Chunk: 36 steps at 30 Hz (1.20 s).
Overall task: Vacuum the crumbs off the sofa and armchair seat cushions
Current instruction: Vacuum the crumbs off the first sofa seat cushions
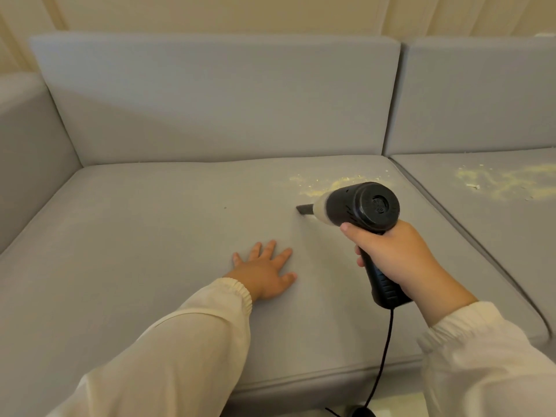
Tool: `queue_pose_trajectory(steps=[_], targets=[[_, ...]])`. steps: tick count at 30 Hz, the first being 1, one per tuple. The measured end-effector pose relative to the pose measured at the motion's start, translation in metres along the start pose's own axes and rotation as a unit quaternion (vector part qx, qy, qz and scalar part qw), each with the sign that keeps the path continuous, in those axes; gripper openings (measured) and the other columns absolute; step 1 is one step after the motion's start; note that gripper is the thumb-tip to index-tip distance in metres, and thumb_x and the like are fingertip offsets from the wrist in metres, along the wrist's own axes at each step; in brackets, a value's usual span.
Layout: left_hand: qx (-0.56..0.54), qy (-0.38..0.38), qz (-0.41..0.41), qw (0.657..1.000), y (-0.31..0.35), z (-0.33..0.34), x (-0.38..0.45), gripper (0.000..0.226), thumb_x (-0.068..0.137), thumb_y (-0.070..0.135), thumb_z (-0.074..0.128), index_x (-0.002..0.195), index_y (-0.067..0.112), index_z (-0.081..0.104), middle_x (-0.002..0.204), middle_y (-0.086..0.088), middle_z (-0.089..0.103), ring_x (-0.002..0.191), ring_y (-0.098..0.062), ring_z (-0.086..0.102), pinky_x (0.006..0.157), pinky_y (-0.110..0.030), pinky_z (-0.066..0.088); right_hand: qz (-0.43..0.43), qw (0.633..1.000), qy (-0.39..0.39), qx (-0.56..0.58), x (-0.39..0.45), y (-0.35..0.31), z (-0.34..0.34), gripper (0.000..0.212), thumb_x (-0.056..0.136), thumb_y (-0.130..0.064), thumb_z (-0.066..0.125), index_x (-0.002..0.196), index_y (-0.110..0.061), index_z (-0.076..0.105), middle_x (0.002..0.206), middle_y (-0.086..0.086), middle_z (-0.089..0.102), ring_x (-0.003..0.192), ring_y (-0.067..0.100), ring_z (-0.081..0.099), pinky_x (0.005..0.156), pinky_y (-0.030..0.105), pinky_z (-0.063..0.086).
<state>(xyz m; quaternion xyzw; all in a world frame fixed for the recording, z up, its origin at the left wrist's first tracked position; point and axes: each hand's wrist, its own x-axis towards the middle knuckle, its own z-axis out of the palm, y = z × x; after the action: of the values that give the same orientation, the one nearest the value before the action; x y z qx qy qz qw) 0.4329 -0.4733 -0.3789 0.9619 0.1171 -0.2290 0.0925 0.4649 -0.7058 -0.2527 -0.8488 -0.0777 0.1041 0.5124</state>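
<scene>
Nearest, two cream sleeves [192,335] reaching in from the bottom edge, with a black cord [386,350] hanging from the vacuum's grip down past the front of the seat to a dark plug-like lump at the frame's lower edge. Just beyond, left hand [266,270] laid flat on the near seat cushion [135,251], palm down, fingers straight and spread, holding nothing. To its right, right hand [397,257] wrapped round the ribbed black handle of the vacuum [361,209], thumb lying along the body, fingers curled about the grip. Vacuum pistol-shaped, round vented rear cap facing the camera, pale translucent dust cup behind a dark narrow nozzle [304,209]; contents of the cup too blurred to make out. Nozzle tip pointing left, touching or just above the cushion, cannot tell which, well apart from the left hand. Just behind the vacuum, yellowish crumbs [328,185] scattered over the far right part of the same cushion, close to the seam. Across that seam, on the right cushion [487,236], a broader patch of crumbs with a few larger pale flakes. Farthest, grey back cushions [216,97] standing upright, left armrest [27,152] beside them, cream curtain [210,13] above.
</scene>
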Motion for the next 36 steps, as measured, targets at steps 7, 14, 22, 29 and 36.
queue_pose_trajectory(steps=[7, 14, 22, 29, 36], targets=[[-0.006, 0.01, -0.01, 1.0, -0.002, 0.0, 0.006, 0.069, 0.102, 0.072, 0.021, 0.162, 0.051, -0.006, 0.172, 0.01, -0.02, 0.159, -0.024, -0.017, 0.12, -0.071, -0.003, 0.011, 0.999, 0.024, 0.024, 0.003, 0.004, -0.016, 0.028, 0.089, -0.043, 0.081, 0.094, -0.016, 0.075, 0.081, 0.011, 0.079, 0.064, 0.02, 0.077, 0.066, 0.033, 0.056], [-0.007, 0.011, -0.016, 1.0, -0.004, 0.003, 0.014, 0.07, 0.101, 0.074, 0.02, 0.161, 0.051, -0.008, 0.172, 0.011, -0.019, 0.159, -0.024, -0.016, 0.12, -0.072, -0.003, 0.01, 1.0, -0.016, 0.014, 0.001, 0.005, -0.013, 0.026, 0.09, -0.042, 0.08, 0.095, -0.016, 0.076, 0.082, 0.011, 0.078, 0.063, 0.017, 0.076, 0.065, 0.031, 0.055], [0.002, 0.016, -0.004, 1.0, -0.001, 0.007, 0.015, 0.068, 0.101, 0.073, 0.018, 0.161, 0.052, -0.008, 0.172, 0.009, -0.02, 0.159, -0.025, -0.017, 0.119, -0.072, -0.004, -0.002, 1.0, -0.028, -0.015, 0.0, 0.002, -0.013, 0.025, 0.092, -0.041, 0.078, 0.096, -0.016, 0.075, 0.083, 0.011, 0.078, 0.065, 0.018, 0.076, 0.064, 0.029, 0.054], [0.004, 0.026, 0.006, 1.0, -0.007, 0.012, 0.019, 0.068, 0.1, 0.074, 0.019, 0.16, 0.054, -0.006, 0.172, 0.011, -0.019, 0.159, -0.023, -0.015, 0.12, -0.071, -0.003, 0.005, 0.999, -0.011, -0.047, -0.002, 0.0, -0.035, 0.023, 0.089, -0.04, 0.079, 0.092, -0.018, 0.075, 0.077, 0.006, 0.078, 0.065, 0.018, 0.077, 0.067, 0.034, 0.057], [0.007, 0.02, 0.0, 1.0, -0.005, 0.011, 0.02, 0.068, 0.101, 0.073, 0.019, 0.16, 0.054, -0.008, 0.172, 0.011, -0.02, 0.159, -0.023, -0.016, 0.12, -0.071, -0.003, 0.016, 0.998, 0.02, -0.057, -0.002, 0.005, -0.04, 0.018, 0.089, -0.034, 0.077, 0.093, -0.017, 0.073, 0.08, 0.008, 0.078, 0.062, 0.015, 0.076, 0.062, 0.03, 0.054]])
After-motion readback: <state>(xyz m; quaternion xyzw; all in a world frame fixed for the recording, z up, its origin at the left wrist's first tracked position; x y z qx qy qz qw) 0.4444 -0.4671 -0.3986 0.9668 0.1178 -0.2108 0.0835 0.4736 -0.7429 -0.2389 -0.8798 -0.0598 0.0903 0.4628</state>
